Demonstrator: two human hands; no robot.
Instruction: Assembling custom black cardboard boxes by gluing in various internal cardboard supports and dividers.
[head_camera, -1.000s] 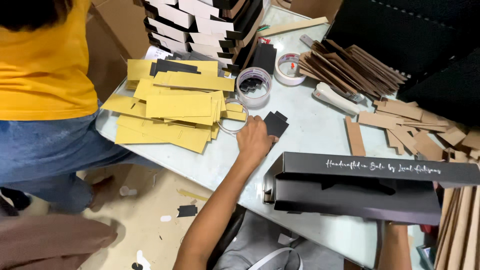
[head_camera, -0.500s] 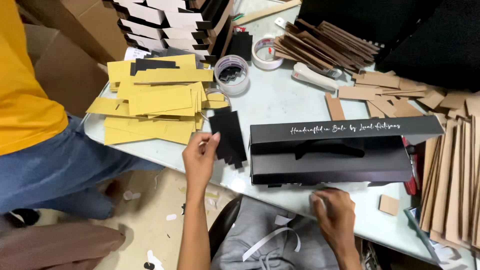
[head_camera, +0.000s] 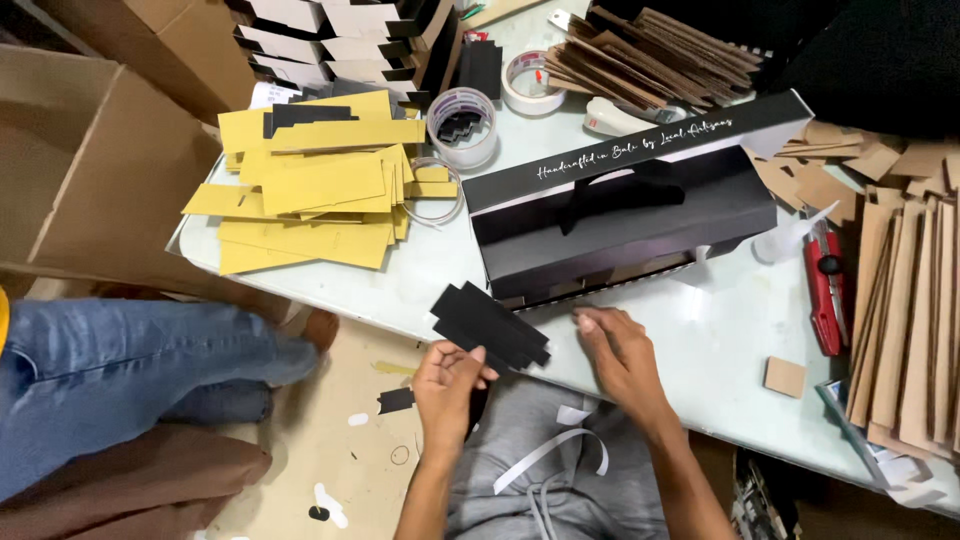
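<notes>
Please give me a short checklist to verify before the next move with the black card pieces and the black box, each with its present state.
1. Left hand grips the black card pieces: ok, fingers closed on their lower edge.
2. Right hand free: ok, it holds nothing and rests on the table in front of the black box.
3. Black box lies flat and fully on the table: ok.
4. Card pieces aligned in one stack: not ok, they are fanned and stepped.
5. Red cutter away from both hands: ok, it lies to the right of the box.
6. Cutter blade retracted: cannot tell.

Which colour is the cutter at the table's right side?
Red, shown best in the head view.
</notes>
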